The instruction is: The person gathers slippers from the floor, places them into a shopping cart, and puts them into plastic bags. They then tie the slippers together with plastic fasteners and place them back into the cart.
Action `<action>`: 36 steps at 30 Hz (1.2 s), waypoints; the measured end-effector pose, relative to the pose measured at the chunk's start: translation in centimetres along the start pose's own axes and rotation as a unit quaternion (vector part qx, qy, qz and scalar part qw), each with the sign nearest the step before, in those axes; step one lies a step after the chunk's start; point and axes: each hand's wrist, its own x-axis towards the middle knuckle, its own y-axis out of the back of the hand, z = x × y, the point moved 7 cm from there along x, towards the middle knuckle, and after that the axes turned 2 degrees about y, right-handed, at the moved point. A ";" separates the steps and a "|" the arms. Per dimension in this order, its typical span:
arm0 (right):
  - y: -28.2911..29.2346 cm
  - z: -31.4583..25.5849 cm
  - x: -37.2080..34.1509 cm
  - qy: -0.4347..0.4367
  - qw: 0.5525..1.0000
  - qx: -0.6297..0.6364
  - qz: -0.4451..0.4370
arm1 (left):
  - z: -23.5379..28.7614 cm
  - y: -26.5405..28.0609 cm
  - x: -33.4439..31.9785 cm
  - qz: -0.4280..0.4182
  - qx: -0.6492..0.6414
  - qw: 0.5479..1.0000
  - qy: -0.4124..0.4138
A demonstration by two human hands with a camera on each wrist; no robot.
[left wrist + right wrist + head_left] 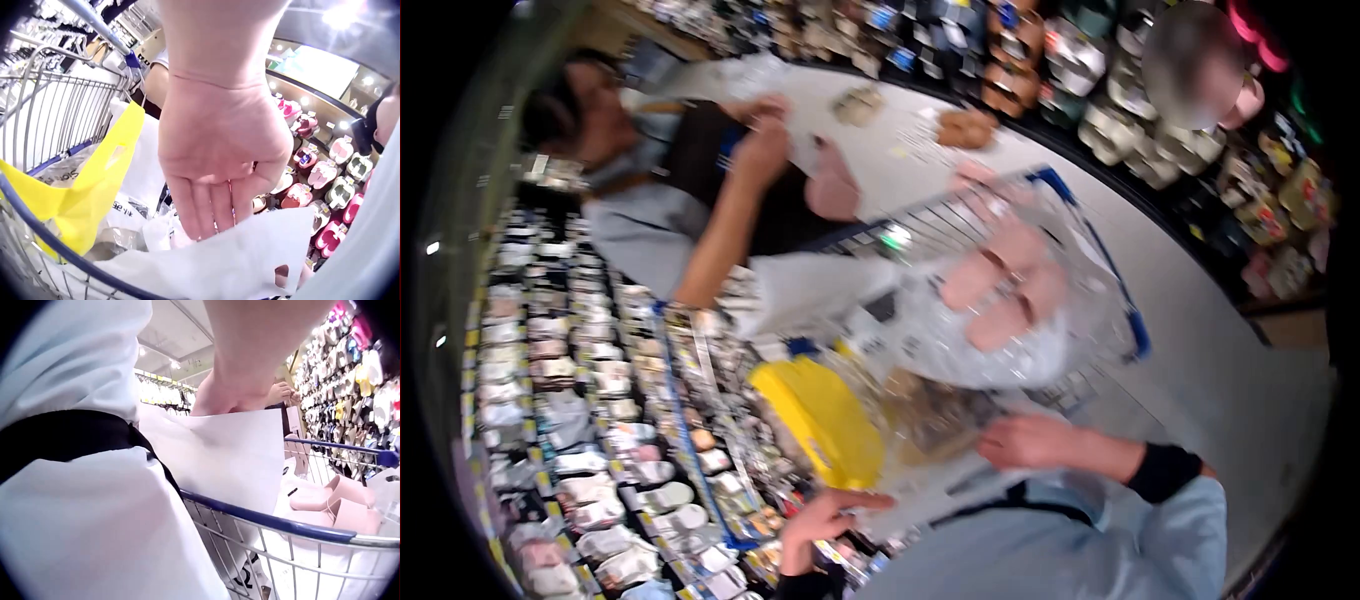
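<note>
A white plastic bag (206, 269) (219, 456) lies over the near side of the wire cart, close to the person's body. My left hand (830, 515) (222, 144) has its fingers extended, their tips at the bag's edge. With curled fingers my right hand (1030, 442) (231, 397) grips the bag's top edge; its fingertips are hidden in the right wrist view. A yellow bag (825, 420) (94, 194) stands in the cart between the hands and the far side. Pink slippers (1000, 290) (337, 503) in clear wrapping lie farther along the cart.
Another person (640, 200) is beyond the cart's blue-edged rim (1090, 215) (269, 523), near a pink slipper (832, 182). Racks of footwear (1120, 120) line the far side, and shelves of packed goods (590, 450) stand at left. A tan item (966, 128) is on the floor.
</note>
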 end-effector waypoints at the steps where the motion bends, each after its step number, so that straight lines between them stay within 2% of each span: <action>1: 0.1 0.1 0.5 0.019 1.000 0.005 0.019 | -1.8 0.6 0.0 -0.001 -0.001 0.999 0.035; 2: 0.2 0.2 0.9 0.037 0.999 0.012 0.031 | -3.4 0.9 0.5 -0.001 -0.010 0.998 0.067; 4: -0.4 1.0 1.9 0.036 0.997 0.052 -0.048 | 0.2 1.0 3.2 0.066 0.094 0.981 0.158; 7: -0.4 2.6 2.0 0.032 0.994 0.069 -0.074 | 1.9 -1.6 6.4 0.026 0.289 0.943 0.161; 8: -0.4 2.9 1.8 0.040 0.994 0.065 -0.076 | 1.6 -1.9 6.8 0.035 0.290 0.943 0.162; 10: 0.5 3.8 1.1 0.031 0.996 0.086 -0.008 | 1.3 -1.6 7.6 0.100 0.307 0.942 0.096; 11: -0.1 4.4 0.7 0.042 0.994 0.100 0.003 | 1.3 -1.3 7.7 0.133 0.269 0.952 0.054; 12: -0.2 4.9 0.3 0.045 0.994 0.101 0.001 | 1.6 -1.0 7.9 0.136 0.268 0.952 0.057; 14: -0.7 5.7 -0.4 0.040 0.995 0.090 -0.032 | 1.3 -1.5 8.4 0.071 0.195 0.972 0.111; 15: -0.7 5.8 -0.3 0.041 0.994 0.091 -0.034 | 0.9 -1.5 8.7 0.072 0.192 0.972 0.112; 17: 1.2 5.3 0.1 0.065 0.987 0.126 0.080 | -1.8 -2.5 9.5 0.021 0.033 0.993 0.112; 18: 1.6 4.3 0.8 0.064 0.987 0.129 0.077 | -3.4 -2.7 10.0 0.021 0.028 0.993 0.113; 20: 2.0 2.0 2.7 0.045 0.982 0.185 0.004 | -7.1 -3.6 11.2 0.039 -0.152 0.979 0.127; 21: 1.2 1.9 2.8 0.044 0.982 0.185 0.003 | -7.8 -3.9 11.5 0.053 -0.197 0.973 0.107; 22: -0.7 2.2 2.8 0.012 0.977 0.210 -0.019 | -7.9 -4.3 11.6 0.050 -0.198 0.973 0.106; 24: -1.3 2.2 3.0 -0.024 0.970 0.236 -0.047 | -9.1 -3.6 11.0 0.195 -0.234 0.939 0.160; 26: -2.7 1.6 1.7 -0.120 0.932 0.219 -0.261 | -8.3 -2.3 10.5 0.247 -0.195 0.935 0.163; 27: -4.3 1.8 0.9 -0.115 0.934 0.207 -0.267 | -7.1 -1.2 10.4 0.275 -0.200 0.930 0.142; 28: -5.5 2.4 0.3 -0.162 0.922 0.211 -0.282 | -5.4 0.4 10.4 0.326 -0.097 0.930 0.137; 29: -5.9 2.6 0.2 -0.159 0.938 0.222 -0.214 | -3.6 1.6 10.4 0.363 -0.015 0.923 0.128; 30: -6.4 3.0 0.1 -0.178 0.933 0.200 -0.242 | -2.3 2.5 10.8 0.381 0.058 0.918 0.088; 31: -3.8 2.8 0.8 -0.201 0.932 0.155 -0.259 | -0.5 3.0 11.3 0.369 0.114 0.919 0.077; 32: -2.6 2.4 1.3 -0.174 0.942 0.125 -0.257 | 0.3 3.0 11.7 0.356 0.100 0.925 0.086; 33: -1.3 2.1 1.6 -0.147 0.970 0.122 -0.153 | 1.2 2.9 11.9 0.350 0.113 0.927 0.072; 34: 0.4 1.8 1.8 -0.112 0.984 0.142 -0.010 | 2.0 2.6 12.2 0.318 0.122 0.938 0.061; 35: 1.9 1.5 2.4 -0.068 0.982 0.157 0.077 | 2.2 2.6 12.3 0.303 0.130 0.942 0.057; 36: 1.6 2.0 3.2 -0.068 0.983 0.156 0.070 | 2.2 2.4 12.4 0.290 0.138 0.945 0.055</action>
